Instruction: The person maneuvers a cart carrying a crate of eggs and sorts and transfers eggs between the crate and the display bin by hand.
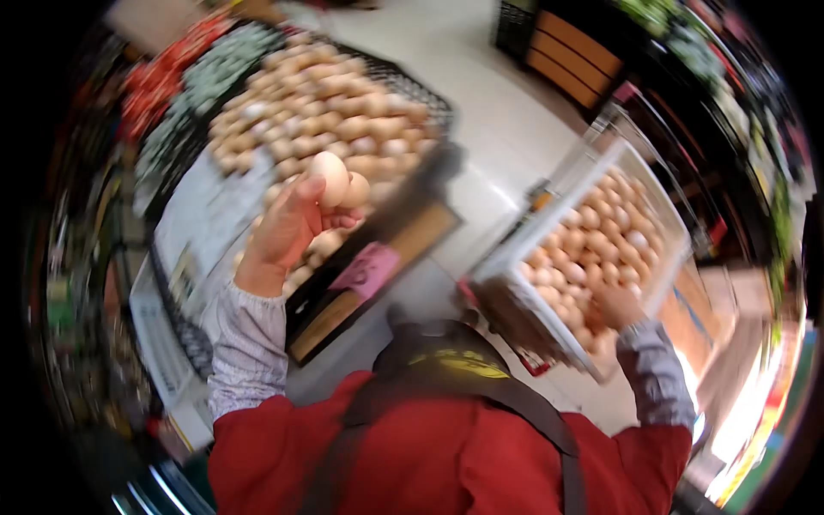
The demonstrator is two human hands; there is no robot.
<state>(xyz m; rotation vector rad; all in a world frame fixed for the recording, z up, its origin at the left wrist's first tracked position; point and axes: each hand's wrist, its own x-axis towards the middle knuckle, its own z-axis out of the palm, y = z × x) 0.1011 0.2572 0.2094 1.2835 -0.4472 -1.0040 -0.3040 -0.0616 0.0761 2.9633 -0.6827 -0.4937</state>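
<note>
Red-clad, held two eggs (330, 178) up in the left hand (296, 216), over the stand (429, 233) to the left of the crate (513, 302); curled the fingers round them, thumb against one. Reached with the right hand (618, 306) down into the crate, onto the loose eggs (602, 232) heaped there; could not tell any spread or pinch in those fingers, blurred and partly hidden. Covered part of the stand's pile (343, 107) with the left hand. Lost the goods well left of the crate to smear and the dark lens edge. Wore an apron (442, 365), near side of the crate, with yellow print too smeared to read. Saw a pink tag (365, 271) on the stand's front, facing the crate, writing unclear; a pale sheet (210, 202) and red packs (167, 73) farther left of the crate; a slatted panel (573, 58) beyond it; cardboard (717, 305) just right of it.
</note>
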